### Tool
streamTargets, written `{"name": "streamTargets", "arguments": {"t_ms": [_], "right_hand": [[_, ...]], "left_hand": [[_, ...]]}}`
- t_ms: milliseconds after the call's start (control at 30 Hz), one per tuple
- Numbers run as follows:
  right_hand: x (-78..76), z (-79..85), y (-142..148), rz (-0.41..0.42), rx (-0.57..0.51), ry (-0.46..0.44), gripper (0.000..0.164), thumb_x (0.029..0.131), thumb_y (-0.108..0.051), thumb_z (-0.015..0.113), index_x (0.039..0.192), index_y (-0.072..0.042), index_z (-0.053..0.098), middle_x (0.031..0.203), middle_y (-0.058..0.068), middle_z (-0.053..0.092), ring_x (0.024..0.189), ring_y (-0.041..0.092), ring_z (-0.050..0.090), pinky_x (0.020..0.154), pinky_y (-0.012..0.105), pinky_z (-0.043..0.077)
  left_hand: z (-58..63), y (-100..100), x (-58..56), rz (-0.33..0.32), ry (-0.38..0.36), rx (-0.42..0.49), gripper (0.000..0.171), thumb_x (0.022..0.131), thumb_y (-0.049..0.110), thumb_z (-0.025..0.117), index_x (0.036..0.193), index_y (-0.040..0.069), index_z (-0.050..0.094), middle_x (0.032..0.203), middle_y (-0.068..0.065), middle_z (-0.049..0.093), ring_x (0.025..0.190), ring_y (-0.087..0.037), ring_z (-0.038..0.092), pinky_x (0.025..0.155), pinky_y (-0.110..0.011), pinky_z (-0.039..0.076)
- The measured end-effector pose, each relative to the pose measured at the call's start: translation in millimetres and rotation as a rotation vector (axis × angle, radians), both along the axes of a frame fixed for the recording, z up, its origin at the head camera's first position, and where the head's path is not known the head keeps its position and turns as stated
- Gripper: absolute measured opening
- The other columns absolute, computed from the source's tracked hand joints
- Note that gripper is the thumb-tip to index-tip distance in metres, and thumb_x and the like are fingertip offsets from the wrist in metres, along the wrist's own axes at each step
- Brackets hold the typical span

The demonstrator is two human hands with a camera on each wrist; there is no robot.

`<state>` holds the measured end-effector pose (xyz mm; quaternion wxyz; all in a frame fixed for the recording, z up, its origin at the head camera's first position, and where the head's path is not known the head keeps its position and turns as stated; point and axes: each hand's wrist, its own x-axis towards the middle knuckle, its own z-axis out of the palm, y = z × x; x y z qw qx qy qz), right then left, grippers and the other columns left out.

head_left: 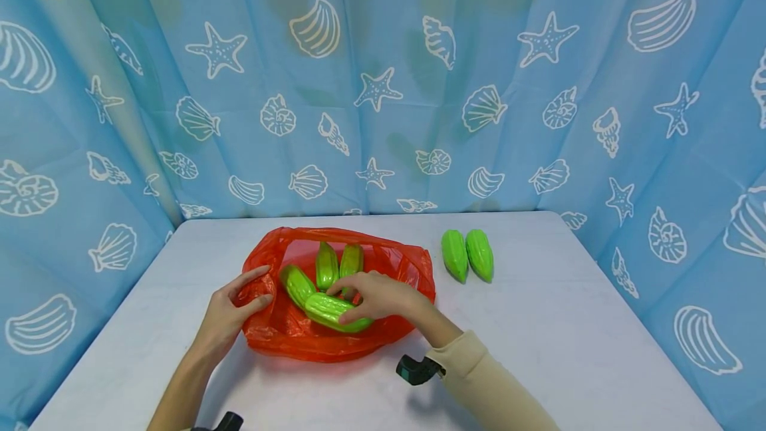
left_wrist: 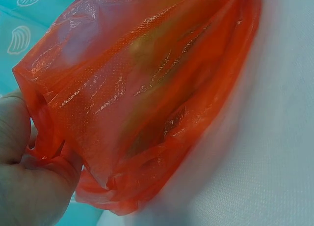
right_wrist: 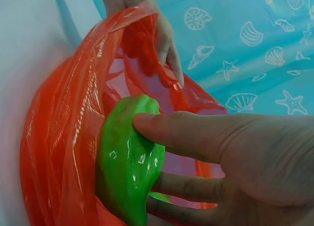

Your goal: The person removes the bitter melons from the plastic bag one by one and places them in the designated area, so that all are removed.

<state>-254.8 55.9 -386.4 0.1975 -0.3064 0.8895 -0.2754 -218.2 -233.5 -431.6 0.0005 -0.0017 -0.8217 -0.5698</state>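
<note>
The right hand (head_left: 378, 298) pinches the nearest green gourd (head_left: 330, 311) inside a red bag (head_left: 299, 350) whose left rim (head_left: 258, 288) the left hand (head_left: 229, 310) holds. Being glossy, the gourd could slip; if released, the rim might sag.

The mouth of the bag (head_left: 299, 349) leaves a way in from above, partly blocked by the right grip (head_left: 374, 294) and four fruits (head_left: 327, 268); the left grip (head_left: 230, 311) occupies its left rim. Right of two loose fruits (head_left: 455, 255), the surface (head_left: 550, 338) offers wide passage.
</note>
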Motion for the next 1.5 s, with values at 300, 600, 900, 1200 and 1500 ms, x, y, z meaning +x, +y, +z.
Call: {"name": "streamTargets", "arguments": {"t_ms": [300, 600, 900, 1200, 1500], "right_hand": [[-0.8, -0.3, 21, 0.006, -0.035, 0.027, 0.048, 0.084, -0.031, 0.077, 0.129, -0.023, 0.062, 0.117, -0.002, 0.068, 0.108, 0.015, 0.062, 0.079, 0.021, 0.056], [0.7, 2.1, 39, -0.037, -0.041, 0.035, 0.050, 0.085, -0.032, 0.076, 0.131, -0.024, 0.061, 0.118, 0.001, 0.068, 0.109, 0.020, 0.062, 0.081, 0.029, 0.058], [2.7, 5.3, 59, -0.086, -0.073, 0.039, 0.050, 0.085, -0.030, 0.076, 0.131, -0.021, 0.061, 0.116, 0.003, 0.067, 0.108, 0.021, 0.061, 0.082, 0.033, 0.058], [1.7, 6.7, 78, -0.082, -0.106, 0.071, 0.051, 0.085, -0.030, 0.076, 0.132, -0.018, 0.060, 0.113, 0.003, 0.068, 0.102, 0.019, 0.064, 0.081, 0.031, 0.059], [3.7, 12.6, 97, -0.097, -0.141, 0.055, 0.052, 0.087, -0.027, 0.075, 0.134, -0.016, 0.058, 0.115, 0.008, 0.066, 0.104, 0.024, 0.063, 0.080, 0.032, 0.059]], "left_hand": [[-0.2, 0, -0.5, 0.000, 0.003, -0.004, 0.061, 0.091, 0.032, 0.070, 0.146, 0.019, 0.046, 0.152, -0.015, 0.038, 0.130, -0.033, 0.045, 0.084, -0.022, 0.058], [-0.5, 0, -0.3, 0.004, 0.001, -0.014, 0.061, 0.091, 0.031, 0.069, 0.146, 0.020, 0.046, 0.152, -0.014, 0.039, 0.130, -0.033, 0.046, 0.084, -0.021, 0.057], [-1.0, 0, -1.1, 0.001, 0.005, 0.007, 0.061, 0.091, 0.030, 0.070, 0.146, 0.019, 0.046, 0.150, -0.014, 0.040, 0.128, -0.032, 0.047, 0.083, -0.021, 0.058], [1.0, 0, 0.1, -0.008, 0.007, 0.011, 0.062, 0.091, 0.030, 0.070, 0.146, 0.018, 0.046, 0.151, -0.015, 0.039, 0.130, -0.032, 0.045, 0.083, -0.019, 0.057], [0.4, 1, 0.7, -0.014, 0.005, 0.036, 0.063, 0.090, 0.030, 0.070, 0.146, 0.018, 0.045, 0.151, -0.014, 0.039, 0.130, -0.032, 0.044, 0.083, -0.019, 0.057]]}}
